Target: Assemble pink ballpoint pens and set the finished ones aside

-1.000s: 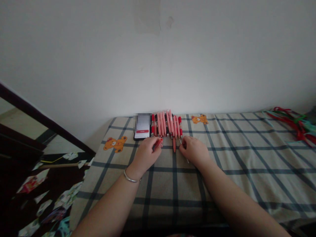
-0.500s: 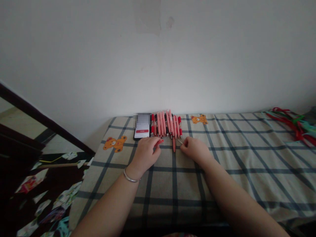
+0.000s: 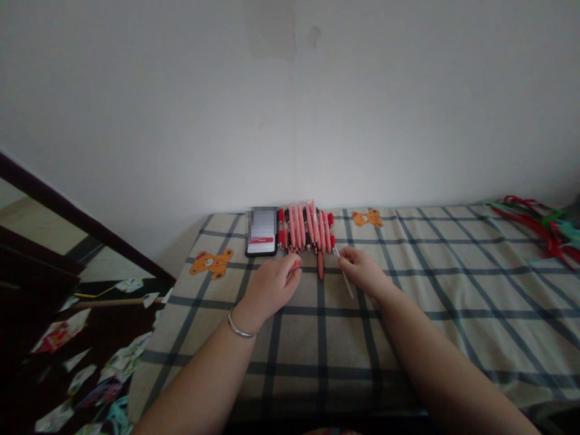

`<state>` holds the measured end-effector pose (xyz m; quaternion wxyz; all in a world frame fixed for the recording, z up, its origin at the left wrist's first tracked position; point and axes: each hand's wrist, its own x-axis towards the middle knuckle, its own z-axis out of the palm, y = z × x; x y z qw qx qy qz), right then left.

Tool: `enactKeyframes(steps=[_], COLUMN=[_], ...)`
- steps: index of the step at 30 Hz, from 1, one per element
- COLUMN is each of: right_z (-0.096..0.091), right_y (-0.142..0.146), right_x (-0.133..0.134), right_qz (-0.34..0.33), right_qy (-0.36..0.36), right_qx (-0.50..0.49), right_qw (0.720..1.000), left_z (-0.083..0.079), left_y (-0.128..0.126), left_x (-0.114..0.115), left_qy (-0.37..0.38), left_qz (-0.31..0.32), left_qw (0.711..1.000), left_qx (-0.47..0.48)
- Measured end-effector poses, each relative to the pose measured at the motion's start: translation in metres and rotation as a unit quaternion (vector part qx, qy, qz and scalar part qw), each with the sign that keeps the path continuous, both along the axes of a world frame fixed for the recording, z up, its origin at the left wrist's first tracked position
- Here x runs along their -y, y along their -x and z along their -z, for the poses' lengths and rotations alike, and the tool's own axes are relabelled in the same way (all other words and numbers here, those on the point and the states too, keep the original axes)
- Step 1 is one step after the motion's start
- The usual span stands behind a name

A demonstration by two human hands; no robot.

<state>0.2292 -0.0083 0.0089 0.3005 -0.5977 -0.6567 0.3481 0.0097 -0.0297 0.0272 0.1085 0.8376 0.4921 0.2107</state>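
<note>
Two bare hands over a checked cloth (image 3: 408, 350), pale wall (image 3: 385, 103) behind; left hand (image 3: 270, 281), silver bangle (image 3: 239, 325) at the wrist, has thumb and fingers together on a small red piece (image 3: 297, 264), mostly hidden, so I cannot tell its full shape; right hand (image 3: 364, 273) pinches a thin pale stick (image 3: 348, 286) between thumb and fingertips, upper end close to the row's right edge, lower end slanting toward the wearer.

Row of pens (image 3: 297, 226), pink with some red and black, lies side by side near the wall, ahead of both hands; one pink pen (image 3: 321, 266) sticks out nearer the wearer, between the hands; phone (image 3: 262, 248), screen lit, just left of the row; bear print (image 3: 211, 264) further left, near the cloth's edge; tangled ribbons (image 3: 550, 232), red and green, well off to the right.
</note>
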Motion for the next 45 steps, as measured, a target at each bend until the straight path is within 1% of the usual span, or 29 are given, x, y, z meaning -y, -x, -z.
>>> enactKeyframes(steps=[2, 4, 6, 7, 11, 16, 19, 24, 28, 31, 35, 42, 45], right_z=[0.0, 0.001, 0.002, 0.003, 0.008, 0.011, 0.011, 0.008, 0.005, 0.005, 0.005, 0.003, 0.003], right_y=[0.003, 0.007, 0.011, 0.013, 0.019, 0.021, 0.021, 0.021, 0.021, 0.021, 0.021, 0.021, 0.02], right_x=[0.002, 0.005, 0.007, 0.008, 0.008, 0.004, 0.003, 0.005, 0.006, 0.007, 0.007, 0.009, 0.009], right_qz=[-0.01, -0.035, -0.063, -0.065, -0.067, -0.022, -0.002, 0.006, 0.002, -0.018, -0.054, -0.107, -0.115], right_qy=[0.045, 0.096, 0.109, 0.11, 0.115, 0.078, 0.072, 0.08, 0.052, 0.023, 0.002, -0.045, -0.064], right_qx=[-0.098, -0.183, -0.264, -0.292, -0.358, -0.408, -0.409, -0.397, -0.382, -0.365, -0.337, -0.252, -0.219], right_qw=[0.994, 0.978, 0.956, 0.948, 0.924, 0.91, 0.91, 0.914, 0.923, 0.931, 0.94, 0.961, 0.967], left_z=[-0.002, -0.002, 0.0, 0.001, 0.003, 0.001, 0.001, 0.003, 0.001, -0.001, -0.001, -0.001, -0.001], left_y=[0.0, 0.0, 0.0, 0.0, -0.001, -0.002, -0.004, -0.004, -0.003, -0.003, -0.002, -0.001, -0.001], left_x=[0.001, 0.002, 0.002, 0.002, 0.002, 0.003, 0.004, 0.003, 0.004, 0.003, 0.003, 0.003, 0.003], left_qy=[0.018, 0.025, 0.021, 0.019, 0.01, 0.007, 0.012, 0.018, 0.017, 0.017, 0.017, 0.013, 0.01], left_qz=[0.021, 0.043, 0.057, 0.063, 0.076, 0.094, 0.101, 0.102, 0.09, 0.076, 0.062, 0.049, 0.047], left_qw=[1.0, 0.998, 0.997, 0.997, 0.994, 0.992, 0.992, 0.992, 0.994, 0.996, 0.997, 0.998, 0.999], left_qx=[-0.013, -0.027, -0.04, -0.048, -0.08, -0.085, -0.076, -0.067, -0.057, -0.048, -0.035, -0.022, -0.019])
